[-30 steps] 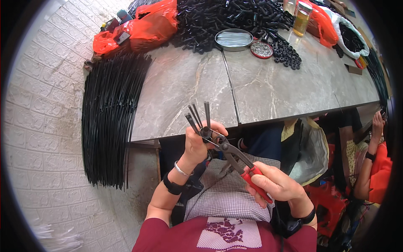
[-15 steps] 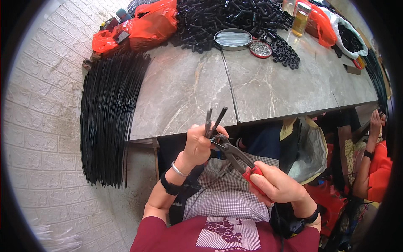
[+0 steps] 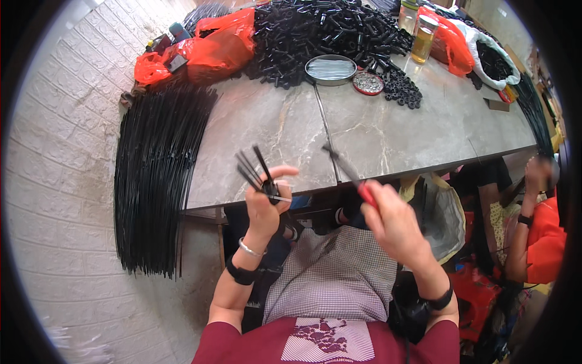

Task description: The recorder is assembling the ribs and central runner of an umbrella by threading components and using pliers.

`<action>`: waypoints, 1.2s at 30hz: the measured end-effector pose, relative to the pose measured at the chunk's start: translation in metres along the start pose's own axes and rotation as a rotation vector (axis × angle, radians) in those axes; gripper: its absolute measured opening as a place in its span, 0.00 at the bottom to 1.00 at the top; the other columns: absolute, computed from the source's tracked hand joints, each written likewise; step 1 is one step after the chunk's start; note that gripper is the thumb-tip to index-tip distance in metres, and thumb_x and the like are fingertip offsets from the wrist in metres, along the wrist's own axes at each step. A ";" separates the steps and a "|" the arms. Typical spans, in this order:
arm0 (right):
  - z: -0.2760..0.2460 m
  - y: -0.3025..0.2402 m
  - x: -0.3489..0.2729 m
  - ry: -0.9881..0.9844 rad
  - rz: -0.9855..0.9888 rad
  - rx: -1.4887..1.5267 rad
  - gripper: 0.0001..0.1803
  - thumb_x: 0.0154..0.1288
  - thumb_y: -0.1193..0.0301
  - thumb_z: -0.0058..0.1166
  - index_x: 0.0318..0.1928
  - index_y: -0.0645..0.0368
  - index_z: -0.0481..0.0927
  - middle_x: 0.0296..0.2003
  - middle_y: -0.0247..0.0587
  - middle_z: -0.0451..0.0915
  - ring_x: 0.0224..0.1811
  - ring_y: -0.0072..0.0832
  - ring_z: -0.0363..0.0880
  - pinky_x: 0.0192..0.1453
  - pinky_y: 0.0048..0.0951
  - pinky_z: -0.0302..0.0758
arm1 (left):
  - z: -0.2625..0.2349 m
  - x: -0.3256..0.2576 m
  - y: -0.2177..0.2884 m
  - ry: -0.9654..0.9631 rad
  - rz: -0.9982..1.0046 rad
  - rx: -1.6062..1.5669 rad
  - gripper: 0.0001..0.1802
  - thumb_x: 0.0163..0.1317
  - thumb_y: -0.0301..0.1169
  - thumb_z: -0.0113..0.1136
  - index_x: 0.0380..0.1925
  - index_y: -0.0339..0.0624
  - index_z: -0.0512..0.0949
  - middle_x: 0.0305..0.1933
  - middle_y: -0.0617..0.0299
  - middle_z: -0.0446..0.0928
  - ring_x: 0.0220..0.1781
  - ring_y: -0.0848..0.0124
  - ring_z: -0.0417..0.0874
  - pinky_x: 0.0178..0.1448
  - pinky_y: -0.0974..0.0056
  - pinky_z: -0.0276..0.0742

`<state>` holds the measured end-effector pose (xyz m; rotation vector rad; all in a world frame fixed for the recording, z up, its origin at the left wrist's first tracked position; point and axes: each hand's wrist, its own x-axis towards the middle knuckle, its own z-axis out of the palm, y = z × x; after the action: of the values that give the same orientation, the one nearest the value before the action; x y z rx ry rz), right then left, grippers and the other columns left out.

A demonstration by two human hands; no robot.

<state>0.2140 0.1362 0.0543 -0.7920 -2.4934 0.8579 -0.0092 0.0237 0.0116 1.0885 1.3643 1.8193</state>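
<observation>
- Head view: the left hand is raised just in front of the near edge of the grey marble table, fingers curled and pressed together around a small bunch of black rods; the forefinger reaches out above the grip.
- The rods fan up and out of the fist toward 11 o'clock, over the table edge; a thin pale pin sticks out of the fist toward 3 o'clock.
- The right hand sits at 3 o'clock from the left, well apart from it, fingers wrapped tight on the red handles of a pair of pliers.
- The plier nose points toward 11 o'clock; whether it grips anything I cannot tell.
- At 9 o'clock of the left hand, a big sheaf of long black rods hangs off the table's left end.
- At 12 o'clock, far back, a heap of short black tubes, a round metal tray and red plastic bags.
- At 3 o'clock, another person's hand is raised beside an orange sleeve.
</observation>
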 end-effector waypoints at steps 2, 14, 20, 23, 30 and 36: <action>0.001 0.018 0.015 0.123 0.050 -0.192 0.23 0.62 0.71 0.54 0.57 0.64 0.68 0.42 0.54 0.72 0.41 0.52 0.77 0.43 0.45 0.75 | 0.000 -0.013 0.008 -0.021 0.095 0.016 0.38 0.59 0.60 0.45 0.39 0.27 0.76 0.12 0.74 0.60 0.13 0.84 0.57 0.20 0.74 0.50; 0.021 0.014 0.034 0.035 -0.324 0.074 0.36 0.51 0.70 0.65 0.61 0.65 0.66 0.60 0.56 0.67 0.61 0.52 0.67 0.65 0.42 0.65 | -0.003 -0.027 0.098 -0.436 0.262 -0.542 0.69 0.33 0.89 0.24 0.31 0.21 0.75 0.11 0.67 0.64 0.10 0.80 0.60 0.17 0.70 0.56; 0.075 -0.002 0.000 -0.738 -0.138 0.847 0.18 0.67 0.70 0.53 0.54 0.67 0.73 0.47 0.44 0.79 0.54 0.30 0.76 0.60 0.32 0.70 | 0.037 -0.012 0.022 -0.446 -0.091 -0.590 0.54 0.45 0.77 0.44 0.39 0.25 0.71 0.11 0.74 0.56 0.10 0.83 0.53 0.16 0.72 0.49; 0.092 0.016 -0.008 -0.651 0.031 1.033 0.12 0.70 0.73 0.49 0.49 0.67 0.76 0.42 0.37 0.81 0.49 0.23 0.77 0.57 0.29 0.73 | 0.050 -0.008 0.024 -0.183 -0.120 -0.264 0.28 0.59 0.36 0.66 0.51 0.27 0.68 0.19 0.66 0.67 0.18 0.77 0.69 0.25 0.71 0.68; 0.099 0.023 0.006 -0.546 0.141 1.051 0.13 0.69 0.74 0.50 0.51 0.66 0.75 0.41 0.38 0.81 0.47 0.22 0.77 0.56 0.27 0.73 | 0.056 0.012 0.028 0.046 0.238 -0.061 0.38 0.59 0.16 0.58 0.68 0.43 0.55 0.53 0.53 0.74 0.46 0.72 0.80 0.52 0.65 0.78; 0.070 0.024 0.033 -0.432 0.132 1.062 0.28 0.62 0.78 0.58 0.62 0.68 0.65 0.51 0.43 0.77 0.52 0.26 0.76 0.57 0.29 0.74 | 0.023 0.031 0.013 -0.116 0.148 0.076 0.24 0.63 0.14 0.52 0.58 0.39 0.62 0.58 0.49 0.69 0.53 0.66 0.80 0.58 0.62 0.78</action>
<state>0.1617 0.1414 -0.0076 -0.3924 -1.8094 2.2782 -0.0035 0.0567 0.0349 1.3450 1.3237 1.7893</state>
